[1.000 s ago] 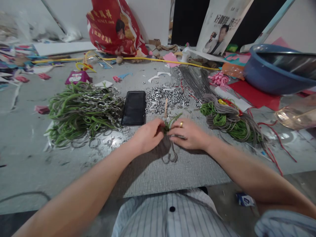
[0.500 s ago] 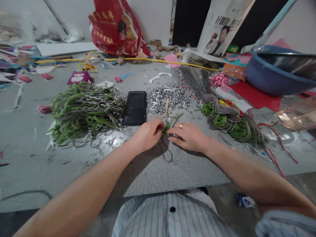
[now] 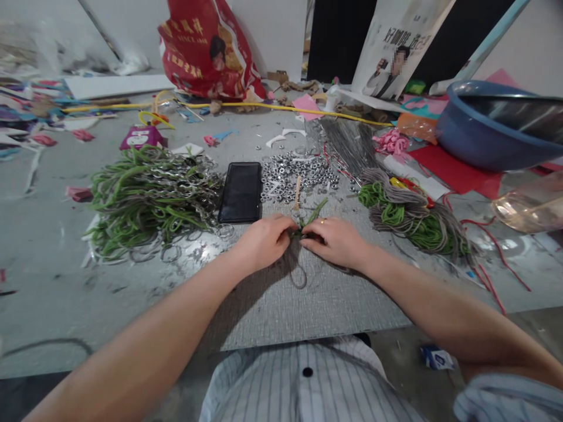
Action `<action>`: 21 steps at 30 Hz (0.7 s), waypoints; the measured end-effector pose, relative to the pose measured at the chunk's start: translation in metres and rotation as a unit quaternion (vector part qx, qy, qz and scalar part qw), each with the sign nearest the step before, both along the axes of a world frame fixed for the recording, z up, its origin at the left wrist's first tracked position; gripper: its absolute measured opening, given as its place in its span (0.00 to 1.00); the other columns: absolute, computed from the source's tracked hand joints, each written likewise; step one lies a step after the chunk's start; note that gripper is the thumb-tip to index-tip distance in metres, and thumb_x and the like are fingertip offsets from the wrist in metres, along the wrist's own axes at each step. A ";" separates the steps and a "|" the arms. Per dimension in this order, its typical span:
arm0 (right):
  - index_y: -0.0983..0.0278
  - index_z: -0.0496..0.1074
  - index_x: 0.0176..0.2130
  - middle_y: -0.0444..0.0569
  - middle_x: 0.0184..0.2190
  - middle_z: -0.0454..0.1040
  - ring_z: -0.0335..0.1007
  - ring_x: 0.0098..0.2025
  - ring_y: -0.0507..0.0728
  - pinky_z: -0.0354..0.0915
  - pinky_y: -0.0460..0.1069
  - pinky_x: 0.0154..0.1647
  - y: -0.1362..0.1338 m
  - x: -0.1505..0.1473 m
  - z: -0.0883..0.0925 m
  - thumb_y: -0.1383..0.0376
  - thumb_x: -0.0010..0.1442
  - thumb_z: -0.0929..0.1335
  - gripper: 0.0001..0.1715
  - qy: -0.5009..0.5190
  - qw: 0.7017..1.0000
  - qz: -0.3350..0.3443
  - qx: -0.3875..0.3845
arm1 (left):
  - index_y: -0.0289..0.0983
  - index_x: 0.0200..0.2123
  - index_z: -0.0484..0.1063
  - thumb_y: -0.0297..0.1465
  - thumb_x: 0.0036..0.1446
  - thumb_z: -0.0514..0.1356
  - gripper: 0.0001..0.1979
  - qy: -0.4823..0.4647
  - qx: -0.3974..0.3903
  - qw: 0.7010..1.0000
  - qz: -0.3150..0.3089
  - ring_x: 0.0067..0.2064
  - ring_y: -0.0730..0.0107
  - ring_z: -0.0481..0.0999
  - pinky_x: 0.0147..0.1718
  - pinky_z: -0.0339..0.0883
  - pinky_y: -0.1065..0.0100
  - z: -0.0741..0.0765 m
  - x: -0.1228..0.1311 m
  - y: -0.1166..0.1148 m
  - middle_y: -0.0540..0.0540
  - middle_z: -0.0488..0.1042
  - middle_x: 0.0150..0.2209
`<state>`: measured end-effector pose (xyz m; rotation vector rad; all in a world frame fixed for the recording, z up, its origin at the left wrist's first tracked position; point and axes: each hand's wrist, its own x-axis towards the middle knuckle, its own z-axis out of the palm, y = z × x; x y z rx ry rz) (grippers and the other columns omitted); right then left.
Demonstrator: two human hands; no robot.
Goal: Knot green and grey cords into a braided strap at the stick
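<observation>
Between my fingertips is a green and grey cord (image 3: pixel 317 208), its green end sticking up to the right and a grey loop (image 3: pixel 299 278) lying on the table below. My left hand (image 3: pixel 268 237) is closed, thumb and forefinger pinching the cord from the left. From the right, my right hand (image 3: pixel 332 241), with a ring on one finger, pinches it close by. The exact spot where the fingers meet the cord is partly hidden. Just beyond lie a small wooden stick (image 3: pixel 297 192) and a spread of metal nuts (image 3: pixel 294 170).
A black phone (image 3: pixel 240 192) lies left of the nuts, beside a heap of green and grey braided cords (image 3: pixel 149 199). To the right are cord bundles (image 3: pixel 413 217), grey wires (image 3: pixel 347 140), and a blue basin (image 3: pixel 488 135). A red bag (image 3: pixel 206 53) stands behind.
The fingers of my right hand have curled in more and shifted slightly. My left fingertips have moved a little right along the cord. Everything else lies as before.
</observation>
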<state>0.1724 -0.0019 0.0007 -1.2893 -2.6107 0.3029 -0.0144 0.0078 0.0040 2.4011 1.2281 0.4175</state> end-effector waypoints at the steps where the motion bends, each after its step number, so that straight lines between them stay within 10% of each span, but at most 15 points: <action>1: 0.66 0.70 0.39 0.48 0.29 0.74 0.67 0.32 0.54 0.54 0.48 0.33 0.000 0.000 0.000 0.57 0.59 0.62 0.16 0.001 1.000 -0.003 -0.003 | 0.37 0.37 0.71 0.24 0.50 0.47 0.15 0.012 -0.001 1.000 0.000 0.37 0.68 0.72 0.38 0.64 0.68 0.000 0.000 0.000 0.46 0.72 0.35; 15: 0.66 0.69 0.37 0.48 0.29 0.72 0.65 0.32 0.55 0.53 0.50 0.35 -0.003 0.000 0.002 0.59 0.57 0.63 0.14 -0.015 0.999 0.019 0.039 | 0.37 0.31 0.69 0.23 0.48 0.48 0.11 -0.031 -0.013 0.999 0.016 0.35 0.70 0.71 0.35 0.65 0.70 0.001 0.001 -0.001 0.48 0.72 0.32; 21: 0.63 0.71 0.35 0.49 0.32 0.71 0.63 0.35 0.55 0.51 0.51 0.37 -0.010 -0.001 0.008 0.57 0.58 0.62 0.14 0.012 0.980 0.183 0.077 | 0.36 0.31 0.68 0.23 0.49 0.50 0.09 -0.048 -0.017 0.999 0.013 0.34 0.71 0.71 0.34 0.64 0.70 0.002 0.001 -0.002 0.49 0.72 0.31</action>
